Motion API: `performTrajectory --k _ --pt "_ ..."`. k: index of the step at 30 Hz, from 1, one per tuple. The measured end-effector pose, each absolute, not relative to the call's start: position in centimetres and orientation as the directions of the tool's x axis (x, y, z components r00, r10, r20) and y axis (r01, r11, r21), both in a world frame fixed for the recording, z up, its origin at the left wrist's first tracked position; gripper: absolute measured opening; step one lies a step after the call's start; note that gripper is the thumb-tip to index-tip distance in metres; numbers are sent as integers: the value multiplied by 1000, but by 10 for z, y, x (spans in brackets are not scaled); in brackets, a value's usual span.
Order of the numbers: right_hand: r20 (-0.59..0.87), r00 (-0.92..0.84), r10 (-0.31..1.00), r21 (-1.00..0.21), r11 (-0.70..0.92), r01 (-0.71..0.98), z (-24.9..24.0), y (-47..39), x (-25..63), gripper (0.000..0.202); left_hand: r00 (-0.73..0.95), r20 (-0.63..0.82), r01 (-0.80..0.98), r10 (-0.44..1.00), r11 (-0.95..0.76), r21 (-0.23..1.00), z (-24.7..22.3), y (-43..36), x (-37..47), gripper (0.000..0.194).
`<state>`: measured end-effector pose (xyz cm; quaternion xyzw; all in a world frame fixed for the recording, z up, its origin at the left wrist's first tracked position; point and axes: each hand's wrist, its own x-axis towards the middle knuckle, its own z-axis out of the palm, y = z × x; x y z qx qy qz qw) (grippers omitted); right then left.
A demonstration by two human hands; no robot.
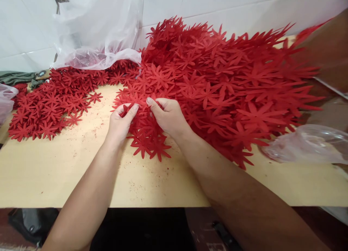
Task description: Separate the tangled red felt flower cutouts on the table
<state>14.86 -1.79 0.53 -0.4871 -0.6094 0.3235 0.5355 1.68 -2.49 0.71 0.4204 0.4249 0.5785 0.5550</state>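
Note:
Close together near the middle of the table are both of my hands, over the edge of a large heap of red flower-shaped cutouts (214, 84). My left hand (122, 118) pinches a red cutout between thumb and fingers. My right hand (168, 115) pinches at red petals just to the right; whether both hold the same piece cannot be made out. A strip of red cutouts (149, 142) lies below and between the hands. To the left is a smaller pile of darker red cutouts (51, 106).
A whitish plastic bag (95, 30) stands against the tiled wall behind the left pile. Another clear bag (307, 144) lies at the right, beside a brown box (326, 55). Green cloth (16, 78) sits at the far left. Red crumbs dot the wooden table (67, 171).

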Motion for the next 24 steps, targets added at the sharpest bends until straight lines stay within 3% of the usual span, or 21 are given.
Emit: performTrajectory --k 6,13,18,24 --pt "385 -1 923 -897 374 236 9 -21 145 53 8 27 -225 1000 -24 974 11 -27 16 28" --pt "326 -63 943 -916 332 225 8 -23 143 57 -52 36 -144 998 -43 989 6 -24 15 16" --pt "313 -62 948 -922 318 220 9 -23 142 58 -134 182 -121 974 -198 973 9 -24 17 18" --pt "298 -78 951 -942 307 139 7 -22 140 58 21 166 -64 986 -164 984 10 -26 16 17"
